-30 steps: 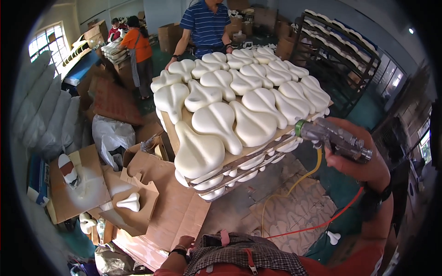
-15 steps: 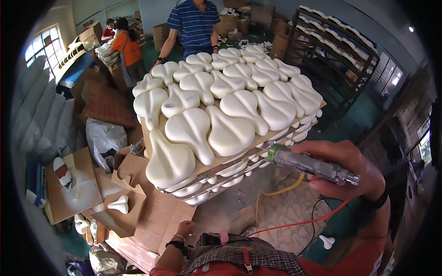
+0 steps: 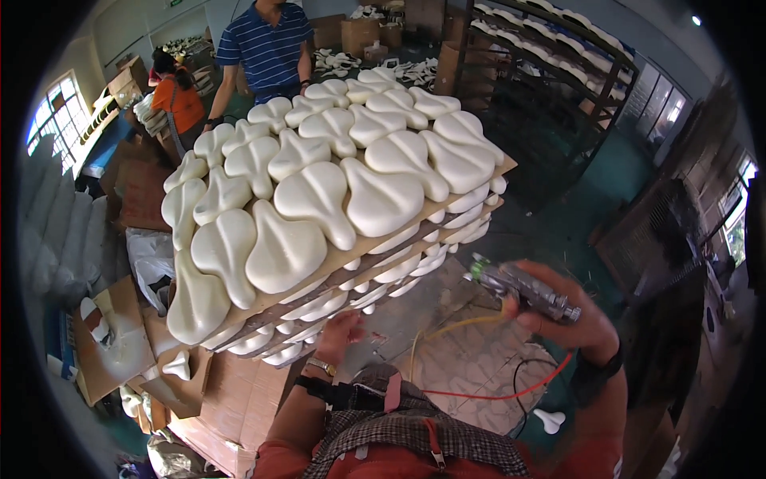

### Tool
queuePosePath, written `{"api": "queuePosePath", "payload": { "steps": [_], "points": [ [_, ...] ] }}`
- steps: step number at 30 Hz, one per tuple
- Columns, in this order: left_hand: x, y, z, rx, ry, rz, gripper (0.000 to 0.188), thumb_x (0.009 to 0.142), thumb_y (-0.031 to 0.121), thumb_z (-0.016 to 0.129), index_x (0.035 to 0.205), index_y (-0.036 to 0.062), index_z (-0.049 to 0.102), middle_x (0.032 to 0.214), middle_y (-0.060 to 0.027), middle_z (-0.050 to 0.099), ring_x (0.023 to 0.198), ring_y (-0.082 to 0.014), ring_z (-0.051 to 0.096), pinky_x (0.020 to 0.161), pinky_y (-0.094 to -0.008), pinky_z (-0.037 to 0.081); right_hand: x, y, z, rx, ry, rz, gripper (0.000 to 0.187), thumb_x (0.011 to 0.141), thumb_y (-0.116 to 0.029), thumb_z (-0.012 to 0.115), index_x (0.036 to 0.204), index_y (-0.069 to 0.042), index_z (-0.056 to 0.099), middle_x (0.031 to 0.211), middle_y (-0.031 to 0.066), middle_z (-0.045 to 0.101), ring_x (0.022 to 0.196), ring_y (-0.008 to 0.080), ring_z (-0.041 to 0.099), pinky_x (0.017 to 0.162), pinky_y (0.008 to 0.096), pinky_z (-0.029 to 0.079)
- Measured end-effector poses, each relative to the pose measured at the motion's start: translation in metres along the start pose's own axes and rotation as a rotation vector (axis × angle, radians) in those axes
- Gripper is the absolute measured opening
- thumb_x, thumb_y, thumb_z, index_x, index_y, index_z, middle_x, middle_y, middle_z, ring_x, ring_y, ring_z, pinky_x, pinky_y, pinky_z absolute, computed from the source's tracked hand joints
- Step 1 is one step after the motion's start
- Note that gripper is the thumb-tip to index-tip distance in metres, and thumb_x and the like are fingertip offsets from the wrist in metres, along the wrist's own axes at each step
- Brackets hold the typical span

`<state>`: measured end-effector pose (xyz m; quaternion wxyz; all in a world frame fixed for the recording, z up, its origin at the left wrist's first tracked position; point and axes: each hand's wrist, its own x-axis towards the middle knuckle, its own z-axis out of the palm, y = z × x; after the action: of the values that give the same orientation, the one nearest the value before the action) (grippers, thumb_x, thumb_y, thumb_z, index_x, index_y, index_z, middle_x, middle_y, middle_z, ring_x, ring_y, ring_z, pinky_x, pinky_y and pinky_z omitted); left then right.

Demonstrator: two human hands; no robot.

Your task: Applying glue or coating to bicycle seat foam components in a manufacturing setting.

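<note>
Gripping metallic spray gun [image 3: 536, 294], right hand [image 3: 589, 313]; left hand [image 3: 339, 337] near smooth pear-shaped saddles [image 3: 286, 249], finger pose unclear.

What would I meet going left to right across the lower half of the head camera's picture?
Brown cardboard sheet with a white-dusted patch → small white saddle-shaped piece → the person's bare left hand → green-tipped grey metal spray tool, held in the right hand.
</note>
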<state>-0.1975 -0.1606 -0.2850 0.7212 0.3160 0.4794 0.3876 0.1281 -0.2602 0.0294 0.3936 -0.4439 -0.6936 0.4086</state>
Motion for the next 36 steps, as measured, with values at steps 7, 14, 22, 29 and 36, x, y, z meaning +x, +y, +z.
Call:
{"api": "queuePosePath", "payload": {
  "steps": [7, 14, 22, 29, 36],
  "points": [
    [0.090, 0.048, 0.054, -0.626, 0.239, 0.258, 0.029, 0.089, 0.031, 0.053, 0.101, 0.0042, 0.052, 0.100, -0.0130, 0.061, 0.086, -0.0281, 0.059, 0.079, -0.0416, 0.049, -0.130, 0.200, -0.083, -0.510, 0.289, 0.526, 0.051, 0.076, -0.012, 0.065, 0.124, -0.003, 0.049, 0.088, 0.0180, 0.064, 0.081, 0.0239, 0.063, 0.073, 0.0325, 0.049],
    [0.111, 0.054, 0.087, -0.601, 0.632, 0.398, 0.037, 0.086, 0.039, 0.056, 0.101, 0.0055, 0.057, 0.088, -0.0052, 0.061, 0.079, -0.0177, 0.060, 0.069, -0.0273, 0.048, -0.251, 0.390, -0.157, -0.250, 0.391, 1.077, 0.056, 0.067, -0.019, 0.068, 0.120, -0.005, 0.054, 0.102, 0.0193, 0.064, 0.098, 0.0324, 0.061, 0.084, 0.0387, 0.048],
    [0.122, 0.058, 0.096, -0.589, 0.811, 0.504, 0.032, 0.086, 0.034, 0.058, 0.100, 0.0046, 0.059, 0.082, -0.0055, 0.061, 0.070, -0.0151, 0.058, 0.062, -0.0227, 0.048, -0.221, 0.544, -0.261, -0.453, 0.387, 1.068, 0.056, 0.064, -0.018, 0.065, 0.117, -0.005, 0.056, 0.099, 0.0219, 0.064, 0.097, 0.0341, 0.062, 0.082, 0.0394, 0.049],
    [0.107, 0.070, 0.151, -0.446, 0.778, 0.641, 0.030, 0.088, 0.033, 0.059, 0.101, 0.0064, 0.059, 0.082, -0.0050, 0.063, 0.070, -0.0150, 0.060, 0.063, -0.0210, 0.047, -0.173, 0.618, -0.276, -0.445, 0.552, 1.046, 0.061, 0.063, -0.025, 0.066, 0.119, -0.003, 0.055, 0.102, 0.0241, 0.063, 0.100, 0.0373, 0.059, 0.085, 0.0431, 0.047],
    [0.193, 0.104, 0.333, -0.421, 0.600, 0.616, 0.026, 0.091, 0.027, 0.053, 0.100, 0.0027, 0.056, 0.088, -0.0096, 0.063, 0.078, -0.0226, 0.064, 0.064, -0.0245, 0.047, -0.177, 0.673, -0.342, -0.312, 0.557, 1.022, 0.056, 0.063, -0.025, 0.067, 0.113, -0.004, 0.058, 0.096, 0.0212, 0.065, 0.095, 0.0368, 0.061, 0.081, 0.0400, 0.049]
  ]
}}
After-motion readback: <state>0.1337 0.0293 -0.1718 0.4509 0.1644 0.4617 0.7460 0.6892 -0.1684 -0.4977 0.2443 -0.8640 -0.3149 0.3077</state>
